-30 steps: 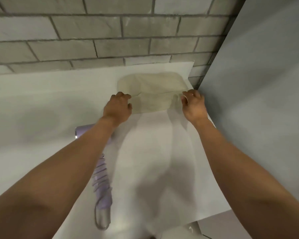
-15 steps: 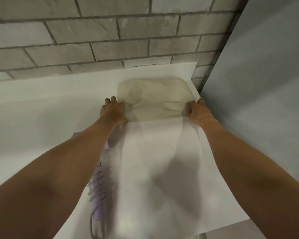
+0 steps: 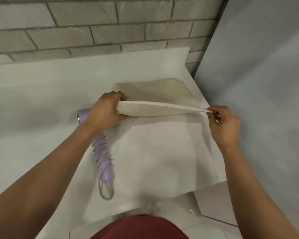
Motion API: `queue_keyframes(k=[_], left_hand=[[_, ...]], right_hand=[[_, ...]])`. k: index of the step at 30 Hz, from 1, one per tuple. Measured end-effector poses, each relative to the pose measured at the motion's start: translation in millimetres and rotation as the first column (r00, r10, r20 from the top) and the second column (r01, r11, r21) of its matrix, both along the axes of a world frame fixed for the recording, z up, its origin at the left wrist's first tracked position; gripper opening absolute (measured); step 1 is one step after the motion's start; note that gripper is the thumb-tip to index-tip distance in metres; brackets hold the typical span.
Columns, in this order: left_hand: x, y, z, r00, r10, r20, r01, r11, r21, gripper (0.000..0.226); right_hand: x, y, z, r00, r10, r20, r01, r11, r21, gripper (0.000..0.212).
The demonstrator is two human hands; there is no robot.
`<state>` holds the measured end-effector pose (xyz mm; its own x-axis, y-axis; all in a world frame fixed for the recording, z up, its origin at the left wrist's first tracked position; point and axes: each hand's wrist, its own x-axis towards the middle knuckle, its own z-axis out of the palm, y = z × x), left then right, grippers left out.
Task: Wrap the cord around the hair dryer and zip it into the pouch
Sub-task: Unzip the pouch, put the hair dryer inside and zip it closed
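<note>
Evidently midway through packing, a person at one white table [image 3: 33, 94], set against a brick wall [image 3: 93, 23], holds open the mouth of one beige pouch [image 3: 155, 91]. It lies beyond the fingers and spans the gap between both hands, its long edge running left to right. The left hand [image 3: 105, 113] has its fingers curled tight round the pouch's left end. The right hand [image 3: 225, 125] pinches the right corner of the raised lip between thumb and fingertips, and the two draw the opening taut. One lilac hair dryer [image 3: 107, 175] lies just beneath the left hand, its barrel poking out left of the knuckles, its handle running back beside the left forearm toward the person. One grey cord [image 3: 100, 149] is coiled round that handle, a loose loop trailing off the end nearest the body. The wrapping looks done; the dryer is not yet in the pouch. The left hand is far the nearer to it; the right is well apart, across the mouth. The handle's long axis runs roughly square to the opened edge but left of it, so the dryer would likely need shifting rightward to slide in.
</note>
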<state>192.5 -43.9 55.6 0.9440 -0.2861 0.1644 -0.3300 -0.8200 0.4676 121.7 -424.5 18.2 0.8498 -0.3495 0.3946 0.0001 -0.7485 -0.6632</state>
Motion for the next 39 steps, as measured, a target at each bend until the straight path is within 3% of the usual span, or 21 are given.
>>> queue_keyframes(k=[4,8,12,15,18,20,23,27,32,39], left_hand=[[-63,12,-3,0.989,-0.076,-0.13,0.052,0.982,-0.183,0.045],[-101,22,-12,0.983,-0.095,-0.156,0.036,0.938,-0.345,0.018],[-119,27,-23,0.974,0.018,-0.227,-0.138,0.84,-0.525,0.03],[-127,27,-23,0.941,0.057,-0.332,-0.268,0.725,-0.634,0.044],[-131,26,-19,0.929,0.042,-0.368,-0.295,0.684,-0.667,0.048],[-133,25,-14,0.927,0.023,-0.375,-0.293,0.671,-0.681,0.047],[-135,24,-8,0.923,-0.001,-0.385,-0.289,0.66,-0.694,0.044],[-136,18,4,0.929,0.002,-0.369,-0.28,0.657,-0.7,0.042],[-146,11,16,0.963,0.024,-0.267,-0.202,0.721,-0.663,0.041],[-153,12,18,0.974,0.023,-0.227,-0.161,0.773,-0.614,0.039]], right_hand=[[-64,7,-11,0.997,-0.005,0.071,0.007,1.0,-0.02,0.016],[-108,8,-30,0.998,-0.049,0.045,0.05,0.998,-0.03,0.02],[-141,8,-49,0.999,-0.023,-0.04,0.018,0.993,-0.116,0.021],[-156,7,-57,0.979,0.012,-0.203,-0.062,0.968,-0.242,0.021],[-160,10,-50,0.926,0.028,-0.377,-0.157,0.935,-0.317,0.045],[-158,25,-28,0.914,0.008,-0.406,-0.133,0.951,-0.28,0.051],[-144,78,22,0.946,0.085,-0.312,-0.121,0.988,-0.099,0.034],[-117,166,80,0.878,0.402,-0.26,-0.374,0.915,0.151,0.017],[-91,231,97,0.817,0.404,-0.411,-0.445,0.896,-0.005,0.049],[-94,234,94,0.836,0.415,-0.358,-0.481,0.869,-0.115,0.026]])
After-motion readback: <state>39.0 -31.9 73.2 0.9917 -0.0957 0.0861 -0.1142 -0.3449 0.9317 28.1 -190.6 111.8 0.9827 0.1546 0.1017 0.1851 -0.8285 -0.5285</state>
